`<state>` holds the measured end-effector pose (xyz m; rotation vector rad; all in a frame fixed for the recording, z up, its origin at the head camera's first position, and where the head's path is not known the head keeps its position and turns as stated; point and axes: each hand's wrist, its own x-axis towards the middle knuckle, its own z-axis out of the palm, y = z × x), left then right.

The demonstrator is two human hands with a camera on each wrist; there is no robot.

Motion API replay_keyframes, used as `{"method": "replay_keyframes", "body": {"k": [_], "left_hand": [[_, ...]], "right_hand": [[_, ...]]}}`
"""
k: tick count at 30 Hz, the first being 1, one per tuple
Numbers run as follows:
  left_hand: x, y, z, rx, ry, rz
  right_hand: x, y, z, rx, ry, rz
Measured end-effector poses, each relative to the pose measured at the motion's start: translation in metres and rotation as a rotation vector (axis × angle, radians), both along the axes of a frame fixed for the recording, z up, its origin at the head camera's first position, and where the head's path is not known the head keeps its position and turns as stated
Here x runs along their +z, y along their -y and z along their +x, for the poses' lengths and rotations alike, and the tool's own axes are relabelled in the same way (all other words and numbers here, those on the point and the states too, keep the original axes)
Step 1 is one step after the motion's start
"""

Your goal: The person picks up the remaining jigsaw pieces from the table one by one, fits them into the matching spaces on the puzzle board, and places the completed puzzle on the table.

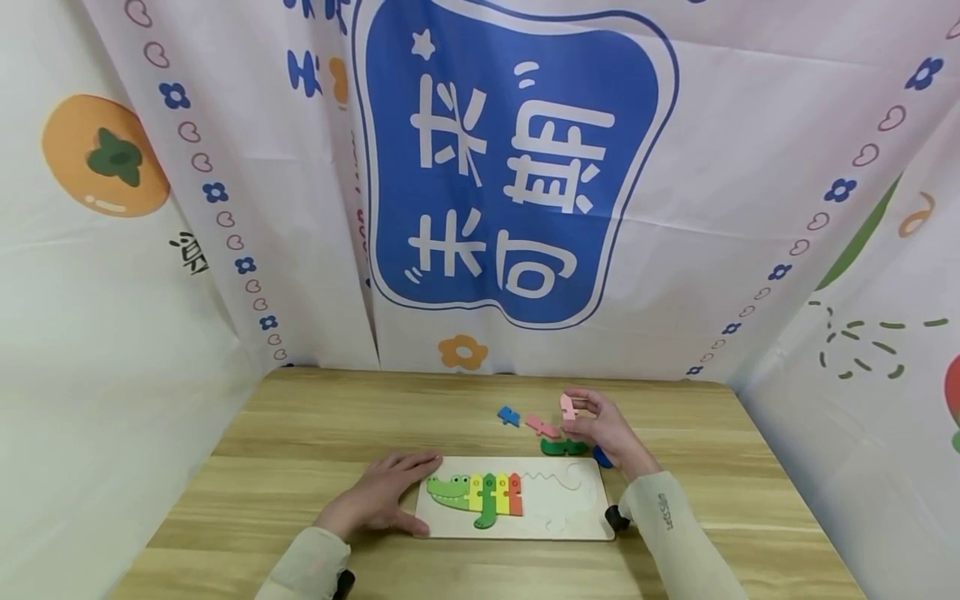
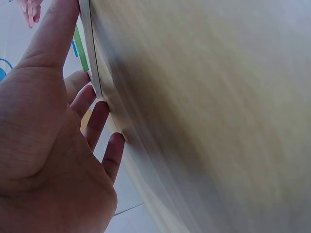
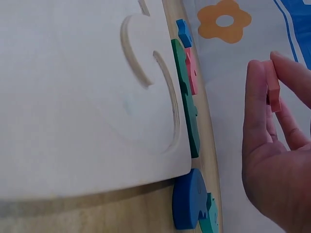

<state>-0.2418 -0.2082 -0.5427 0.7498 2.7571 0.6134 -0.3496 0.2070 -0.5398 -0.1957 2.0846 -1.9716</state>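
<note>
While the left hand [image 1: 386,496] rests at the puzzle board [image 1: 577,527]'s left end, thumb and fingers spread, the right hand [image 1: 607,429] pinches a pink piece [image 1: 567,407] beyond the board's far right edge. Past that edge: small blue piece [image 1: 508,416], second pink piece [image 1: 542,427], long green piece [image 1: 564,447]. Dark blue piece [image 1: 602,457], off the board's far right corner, is partly covered by the right hand in head view; right-wrist view adds a teal piece [image 3: 210,216] beside it. Left-wrist view cuts off the thumb tip. Marks on the held piece: unreadable.
</note>
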Motion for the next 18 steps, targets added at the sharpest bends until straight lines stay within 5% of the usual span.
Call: {"method": "replay_keyframes", "body": {"k": [18], "left_hand": [[-0.002,0.0014,0.0001,0.002,0.001,0.001]], "right_hand": [[0.0008,0.0073,0.0025,-0.035,0.002,0.06]]}}
